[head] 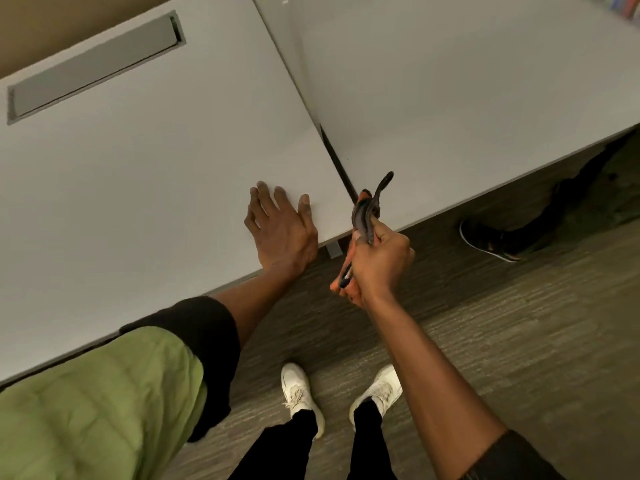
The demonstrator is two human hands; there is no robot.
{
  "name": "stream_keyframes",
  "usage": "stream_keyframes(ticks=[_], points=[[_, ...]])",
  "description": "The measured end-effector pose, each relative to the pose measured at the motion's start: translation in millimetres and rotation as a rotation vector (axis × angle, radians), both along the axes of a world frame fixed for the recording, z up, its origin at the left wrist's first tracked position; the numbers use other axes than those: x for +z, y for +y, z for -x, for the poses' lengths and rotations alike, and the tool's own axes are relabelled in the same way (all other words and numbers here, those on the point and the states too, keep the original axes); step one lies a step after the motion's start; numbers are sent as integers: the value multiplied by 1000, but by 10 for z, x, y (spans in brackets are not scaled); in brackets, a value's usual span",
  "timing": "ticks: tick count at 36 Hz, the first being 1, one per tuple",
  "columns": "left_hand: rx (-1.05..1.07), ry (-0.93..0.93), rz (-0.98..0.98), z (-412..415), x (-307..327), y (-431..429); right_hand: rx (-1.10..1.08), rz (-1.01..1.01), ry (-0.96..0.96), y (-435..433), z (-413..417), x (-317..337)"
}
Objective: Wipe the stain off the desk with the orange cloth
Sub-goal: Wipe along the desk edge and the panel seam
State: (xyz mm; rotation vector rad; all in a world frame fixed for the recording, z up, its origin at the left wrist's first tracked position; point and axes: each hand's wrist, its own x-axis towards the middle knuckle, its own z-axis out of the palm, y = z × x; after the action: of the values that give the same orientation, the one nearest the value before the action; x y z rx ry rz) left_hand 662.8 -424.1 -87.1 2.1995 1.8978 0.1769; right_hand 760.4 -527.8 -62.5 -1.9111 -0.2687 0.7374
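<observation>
Left hand (281,230) flat on the white desk (145,188), palm down, fingers spread and open, gripping nothing. Fingertips point away from the body, thumb nearest the desk's right corner. Heel of the hand sits at the near desk edge.

Right hand (379,261) closed in a fist around the orange cloth (363,216). Cloth bunched up, dark grey or soiled on the side facing the camera, orange showing at its top edge and again below the fist near the wrist. One thin dark strip of cloth sticks up above the knuckles, tip over the near edge of the second white desk (467,98). Fist is off the desktop, over the floor just in front of the gap between the two desks. Right of the left thumb, close but not touching it.

No stain can be made out on the desk around the left fingers; surface looks plain white there. Grey cable tray lid (93,67) far beyond the left fingertips, at the back left of the desk.

Below both hands: grey carpet (519,323), two white sneakers (300,393). Green quilted sleeve with black cuff (138,393) on the left arm. A black shoe (485,239) under the second desk, right of the fist.
</observation>
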Motion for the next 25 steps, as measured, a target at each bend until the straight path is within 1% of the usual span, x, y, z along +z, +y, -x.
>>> stream_keyframes(ticks=[3,6,9,13,17,20,25], points=[[-25,-39,39,50,46,14,-94,0,10,45,142,28],[-86,-80,77,169,121,61,-177,-30,106,92,267,63],[-240,-61,112,445,177,164,-256,-50,185,149,361,138],[-492,-73,146,950,204,363,-298,-62,268,193,498,189],[-646,-45,147,1352,182,449,-357,-75,204,218,688,221],[-680,-40,143,1528,172,457,-372,-52,229,278,843,203],[-721,-18,179,1701,182,471,-376,15,139,350,1211,158]])
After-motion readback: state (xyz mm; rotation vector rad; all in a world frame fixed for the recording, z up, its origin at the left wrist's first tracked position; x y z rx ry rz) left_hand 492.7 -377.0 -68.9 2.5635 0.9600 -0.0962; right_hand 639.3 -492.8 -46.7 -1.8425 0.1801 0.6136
